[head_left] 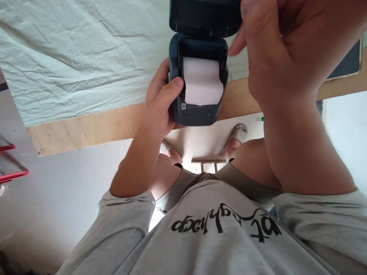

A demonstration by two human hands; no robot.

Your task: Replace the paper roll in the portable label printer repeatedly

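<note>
In the head view, a dark portable label printer is held up in front of me with its lid raised. A roll of white paper lies inside, its loose end hanging over the front near the power button. My left hand wraps round the printer's left side, thumb on the edge of the paper bay. At the lid's right edge is my right hand, thumb and a finger closed on that edge. Part of this hand is cut off by the top of the picture.
A wrinkled pale green cloth covers the table, whose bare wooden edge runs below the printer. At the right lies a dark flat object, partly behind my arm. Red-edged racks stand at the left. Below are my legs and a wooden stool rung.
</note>
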